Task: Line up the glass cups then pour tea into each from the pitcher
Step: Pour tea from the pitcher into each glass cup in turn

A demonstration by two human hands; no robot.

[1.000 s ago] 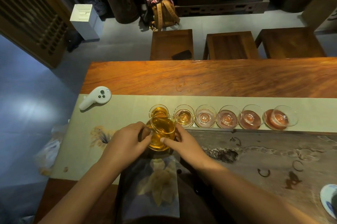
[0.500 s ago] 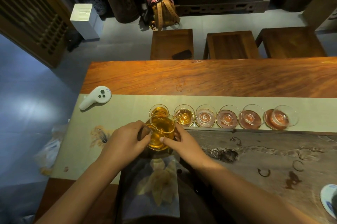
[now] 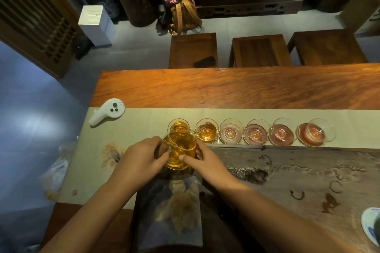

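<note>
A glass pitcher (image 3: 181, 149) of amber tea is tilted to the right, its spout over the second glass cup (image 3: 207, 132), which holds some tea. My left hand (image 3: 141, 158) grips the pitcher's handle. My right hand (image 3: 203, 160) steadies its right side and base. The first cup (image 3: 178, 125), at the left end of the row, is full of tea. Several more glass cups (image 3: 256, 133) stand in a line to the right on copper-coloured saucers with no tea in them. The last cup (image 3: 320, 132) leans on its saucer.
A white hand-held remote (image 3: 107, 111) lies on the pale table runner (image 3: 144, 121) at the left. A dark stone tea tray (image 3: 298, 170) fills the right foreground, with a blue-and-white dish (image 3: 372, 226) at its edge. Three wooden stools (image 3: 259, 50) stand beyond the table.
The pitcher has tipped further toward the second cup, and the tea level in that cup has risen. Both hands have stayed on the pitcher.
</note>
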